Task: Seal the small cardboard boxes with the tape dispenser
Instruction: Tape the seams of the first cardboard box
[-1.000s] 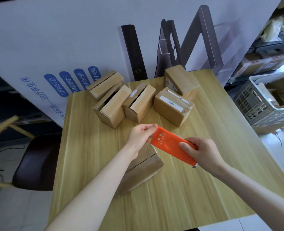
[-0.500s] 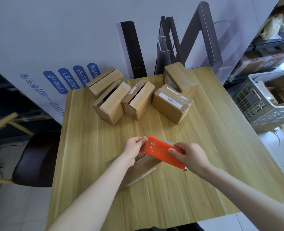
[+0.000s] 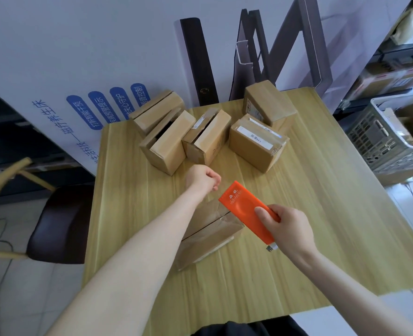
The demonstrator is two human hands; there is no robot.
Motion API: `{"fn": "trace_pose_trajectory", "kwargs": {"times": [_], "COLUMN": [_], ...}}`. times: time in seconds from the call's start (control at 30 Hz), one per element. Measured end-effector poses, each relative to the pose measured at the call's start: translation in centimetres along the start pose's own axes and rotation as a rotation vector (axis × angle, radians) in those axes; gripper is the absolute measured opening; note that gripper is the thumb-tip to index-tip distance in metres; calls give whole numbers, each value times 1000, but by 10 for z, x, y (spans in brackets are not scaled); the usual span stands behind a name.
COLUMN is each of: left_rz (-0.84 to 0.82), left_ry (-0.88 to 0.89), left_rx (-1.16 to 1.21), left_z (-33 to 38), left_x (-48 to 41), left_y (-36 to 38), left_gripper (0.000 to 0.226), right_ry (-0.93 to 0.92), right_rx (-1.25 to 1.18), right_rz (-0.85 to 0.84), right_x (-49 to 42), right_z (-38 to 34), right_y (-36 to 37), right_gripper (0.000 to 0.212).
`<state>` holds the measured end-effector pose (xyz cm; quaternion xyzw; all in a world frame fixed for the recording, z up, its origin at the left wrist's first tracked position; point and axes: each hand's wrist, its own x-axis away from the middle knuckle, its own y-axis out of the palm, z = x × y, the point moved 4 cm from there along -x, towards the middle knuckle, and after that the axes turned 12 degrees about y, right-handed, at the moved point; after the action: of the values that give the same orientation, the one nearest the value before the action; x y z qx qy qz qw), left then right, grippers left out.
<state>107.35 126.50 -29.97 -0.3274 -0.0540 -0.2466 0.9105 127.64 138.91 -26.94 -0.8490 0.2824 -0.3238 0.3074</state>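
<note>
My right hand (image 3: 287,226) grips the orange tape dispenser (image 3: 245,209) just above a small cardboard box (image 3: 210,236) lying tilted on the wooden table (image 3: 309,202). My left hand (image 3: 202,178) hovers beyond the box's far end, a short way from the dispenser's front. Its fingertips are pinched together on what looks like the end of clear tape, and the strip itself barely shows. My left forearm hides the box's left part. Several more small boxes (image 3: 166,146) stand clustered at the table's far side, some with open flaps.
A taped box with a white label (image 3: 256,146) sits at the back right of the cluster. A grey plastic basket (image 3: 380,151) of cardboard stands right of the table. A dark chair (image 3: 62,221) is at the left. A white board with blue lettering leans behind.
My left hand has drawn away from the dispenser's front toward the far boxes. My right hand and the dispenser have shifted slightly right and nearer along the box.
</note>
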Motion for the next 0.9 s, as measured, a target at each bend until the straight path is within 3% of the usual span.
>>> {"fn": "trace_pose_trajectory", "kwargs": {"times": [0.3,0.43,0.67,0.9], "left_rz": [-12,7,157,122], "left_ry": [100,106,125,66], "left_rx": [-146,-134,-120,-67], "left_z": [-10,-20,-27,-24], "left_x": [8,12,-9,-27], "left_y": [10,10,-41,-34], "left_gripper": [25,23,24,21], "right_ry": [81,80,4,-36], "right_rx": [-73,72,55,-32], "right_rz": [-13,43,8,29], "right_x": [29,27,-10,0], "right_z": [42,52,13,3], "right_y": [14,33,53,23], "right_gripper": [32,32,32,31]}}
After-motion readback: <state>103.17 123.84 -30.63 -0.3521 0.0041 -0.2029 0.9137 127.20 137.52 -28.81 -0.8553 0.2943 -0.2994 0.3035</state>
